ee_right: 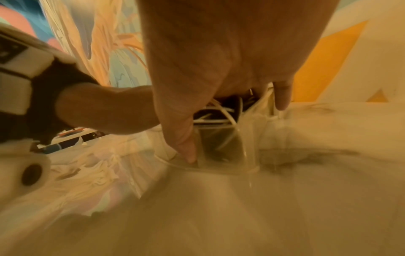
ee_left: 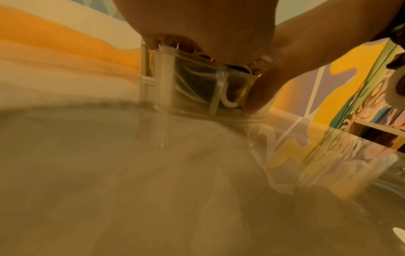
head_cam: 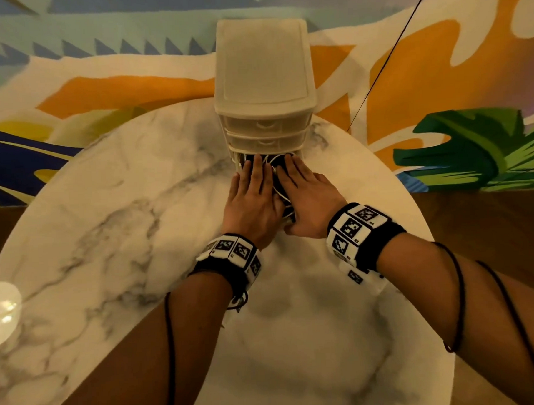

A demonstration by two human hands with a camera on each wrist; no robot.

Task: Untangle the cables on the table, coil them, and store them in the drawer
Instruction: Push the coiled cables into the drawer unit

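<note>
A translucent white drawer unit (head_cam: 263, 80) stands at the far side of the marble table (head_cam: 123, 239). Its bottom drawer (ee_left: 197, 90) is pulled out and holds black and white cables (head_cam: 278, 168). My left hand (head_cam: 253, 190) and right hand (head_cam: 303, 188) lie side by side, flat on the cables, fingers straight and pointing at the unit. They cover most of the drawer. White cable loops (ee_left: 230, 104) show through the clear drawer wall. The right thumb (ee_right: 186, 149) reaches down over the drawer's front wall (ee_right: 221, 149), with cables (ee_right: 219, 112) above it.
The two upper drawers (head_cam: 265, 126) are closed. A thin black cord (head_cam: 390, 53) runs slantwise across the painted wall at the right. Thin black cords wind round both forearms. The table's round edge (head_cam: 406, 190) curves close beside the unit.
</note>
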